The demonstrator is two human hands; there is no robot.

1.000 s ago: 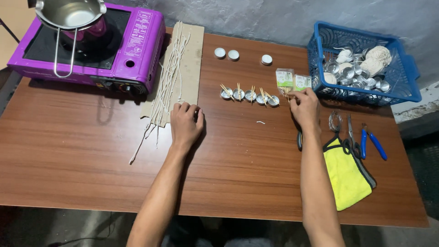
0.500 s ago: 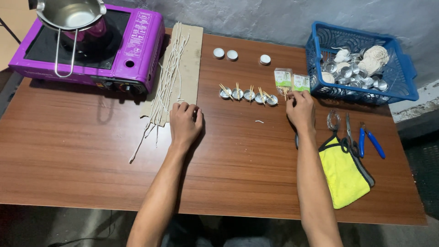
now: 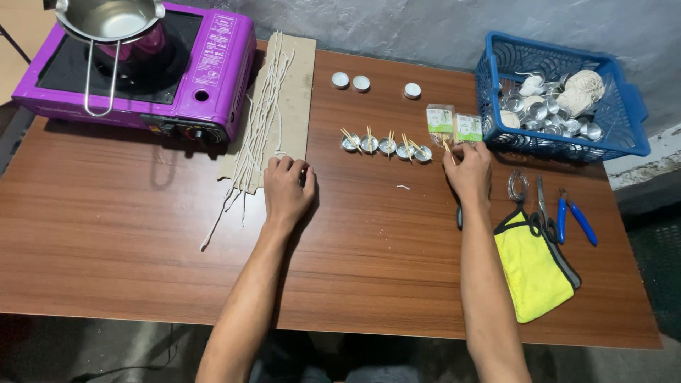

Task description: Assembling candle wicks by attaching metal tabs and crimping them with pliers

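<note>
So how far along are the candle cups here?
Five cups in the row already carry crossed sticks. The right hand pinches a thin stick by the small packets; the left hand rests beside the wick strands. Many empty cups remain in the blue basket.

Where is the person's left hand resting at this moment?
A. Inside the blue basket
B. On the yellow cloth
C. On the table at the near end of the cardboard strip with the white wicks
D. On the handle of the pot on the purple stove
C. The left hand lies curled on the table at the near end of the cardboard strip carrying the white wicks, far from stove, basket and cloth.
</note>
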